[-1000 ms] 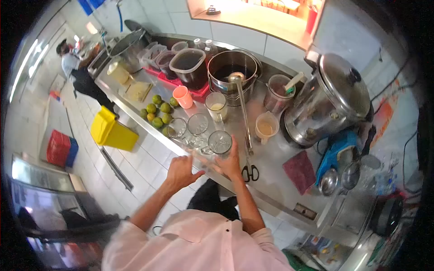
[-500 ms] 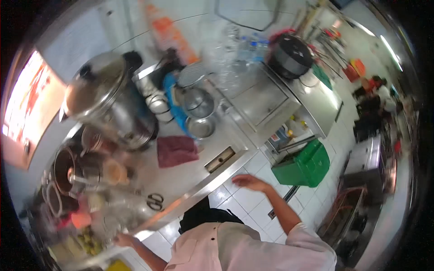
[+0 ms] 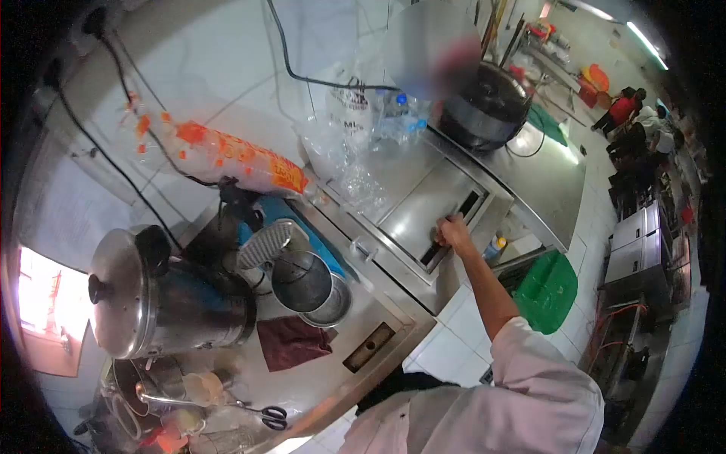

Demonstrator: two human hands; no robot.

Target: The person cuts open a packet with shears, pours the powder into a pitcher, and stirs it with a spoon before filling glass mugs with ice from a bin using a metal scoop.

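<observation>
My right hand [image 3: 451,231] reaches out to a stainless steel lid [image 3: 420,208] set into the metal counter. Its fingers are curled around the lid's near edge, where a dark narrow gap [image 3: 470,202] shows on both sides of the hand. What lies inside the gap cannot be made out. My left hand is out of view. Close to the lid are crumpled clear plastic bags [image 3: 359,178] and a bottle with a blue cap [image 3: 401,106].
A large lidded steel pot [image 3: 189,295], metal bowls [image 3: 302,280], a dark red cloth [image 3: 291,342] and scissors [image 3: 274,417] occupy the left counter. A black cooker [image 3: 488,110] stands beyond the lid. Below is a green bin [image 3: 546,291]. People [image 3: 628,110] are far right.
My right hand has moved up from above the floor onto the edge of the steel lid. My left hand has left the view. The camera view has shifted.
</observation>
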